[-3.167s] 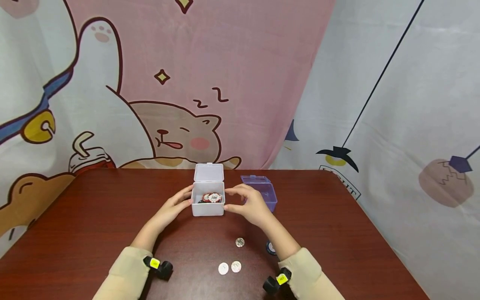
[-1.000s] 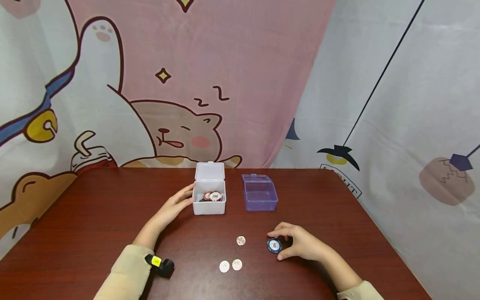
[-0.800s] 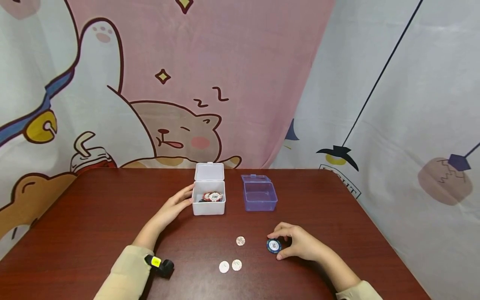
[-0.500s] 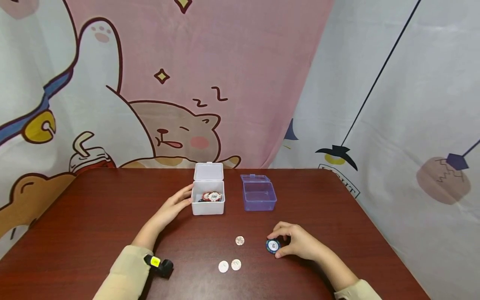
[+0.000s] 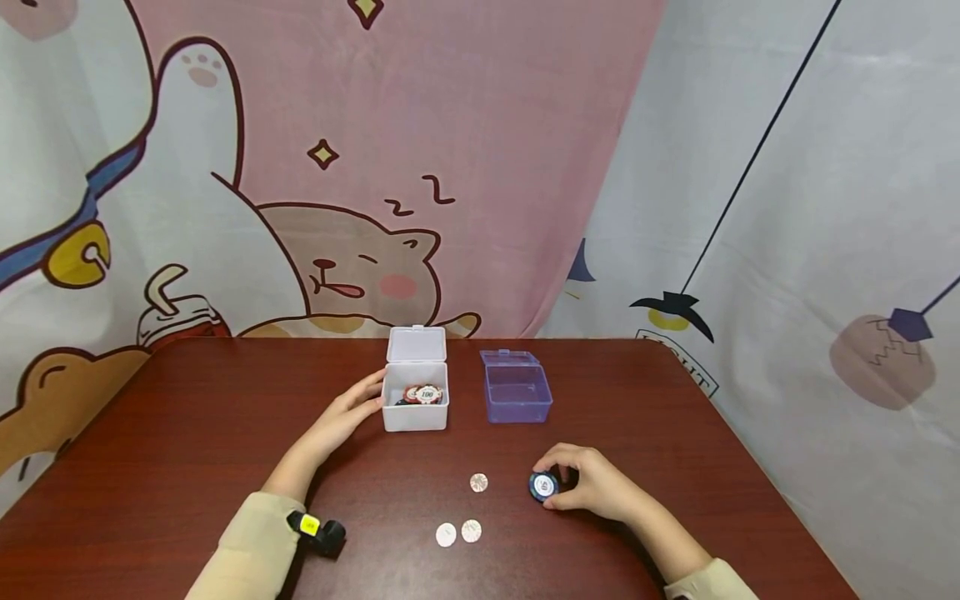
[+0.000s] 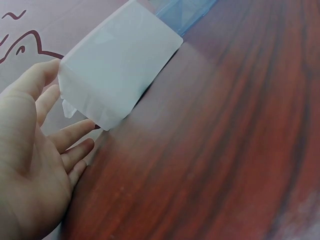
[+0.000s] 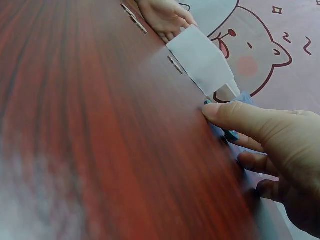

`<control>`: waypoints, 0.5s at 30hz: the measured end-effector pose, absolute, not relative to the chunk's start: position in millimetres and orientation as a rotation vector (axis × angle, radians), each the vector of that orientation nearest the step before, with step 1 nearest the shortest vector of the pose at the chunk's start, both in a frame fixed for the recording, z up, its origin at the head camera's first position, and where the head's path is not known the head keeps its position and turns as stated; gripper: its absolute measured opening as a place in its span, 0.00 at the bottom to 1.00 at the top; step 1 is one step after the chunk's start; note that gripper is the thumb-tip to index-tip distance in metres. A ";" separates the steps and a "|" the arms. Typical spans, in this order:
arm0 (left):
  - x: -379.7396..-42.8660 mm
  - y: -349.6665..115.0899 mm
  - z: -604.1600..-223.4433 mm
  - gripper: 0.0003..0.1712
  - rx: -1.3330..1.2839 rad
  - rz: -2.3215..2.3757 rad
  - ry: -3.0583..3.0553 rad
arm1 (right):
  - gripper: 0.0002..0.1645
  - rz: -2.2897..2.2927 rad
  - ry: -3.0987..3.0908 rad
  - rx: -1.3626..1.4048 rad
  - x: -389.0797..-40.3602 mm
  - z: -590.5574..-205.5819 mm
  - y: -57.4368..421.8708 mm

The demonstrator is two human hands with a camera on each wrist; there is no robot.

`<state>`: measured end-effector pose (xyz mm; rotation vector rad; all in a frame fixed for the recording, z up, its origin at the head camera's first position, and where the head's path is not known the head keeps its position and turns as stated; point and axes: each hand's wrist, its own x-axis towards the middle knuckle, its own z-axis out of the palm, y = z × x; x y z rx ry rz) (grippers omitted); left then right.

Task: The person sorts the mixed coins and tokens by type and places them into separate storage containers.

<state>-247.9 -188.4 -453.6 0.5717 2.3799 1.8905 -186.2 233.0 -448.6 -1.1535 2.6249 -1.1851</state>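
Note:
In the head view my right hand [image 5: 592, 483] pinches a blue poker chip [image 5: 543, 486] by its edge between thumb and forefinger. The right wrist view shows only slivers of this chip [image 7: 231, 135] by the thumb [image 7: 235, 117]. My left hand [image 5: 341, 423] touches the left side of a white plastic box [image 5: 416, 418] with its fingers extended. Its lid stands up at the back, and several poker chips [image 5: 423, 394] lie inside, one printed 100. In the left wrist view the thumb and fingertips of the left hand [image 6: 40, 145] meet the box's side [image 6: 120, 65].
A clear purple box [image 5: 517, 410] with its lid raised stands right of the white one. Three small pale discs lie nearer: one disc [image 5: 478, 482] apart, and a second [image 5: 446, 534] beside a third [image 5: 471, 531]. The brown table [image 5: 225, 417] ends at a cartoon curtain [image 5: 487, 167].
My right hand has left the right side of the white box and taken hold of the blue poker chip. Chip and hand have since shifted slightly left and away. The left hand has stayed put.

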 end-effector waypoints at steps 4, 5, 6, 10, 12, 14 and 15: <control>-247.1 -188.4 -452.6 0.32 0.573 1.888 2.380 | 0.22 -1.218 2.639 -1.179 -185.7 -447.5 226.0; -246.9 -188.7 -452.5 0.32 0.576 1.887 2.380 | 0.22 -1.217 2.645 -1.165 -184.5 -444.4 222.6; -246.7 -188.9 -452.4 0.32 0.578 1.887 2.380 | 0.22 -1.217 2.651 -1.152 -182.8 -439.7 218.5; -247.1 -189.5 -453.0 0.32 0.564 1.882 2.383 | 0.22 -1.216 2.685 -1.142 -185.6 -433.5 206.7; -247.6 -189.2 -453.5 0.31 0.554 1.879 2.384 | 0.22 -1.217 2.709 -1.156 -191.1 -436.0 203.3; -248.3 -189.1 -454.0 0.31 0.551 1.878 2.384 | 0.23 -1.216 2.734 -1.169 -198.9 -443.2 201.6; -248.6 -189.1 -454.2 0.32 0.555 1.874 2.387 | 0.23 -1.214 2.751 -1.151 -199.9 -442.4 199.1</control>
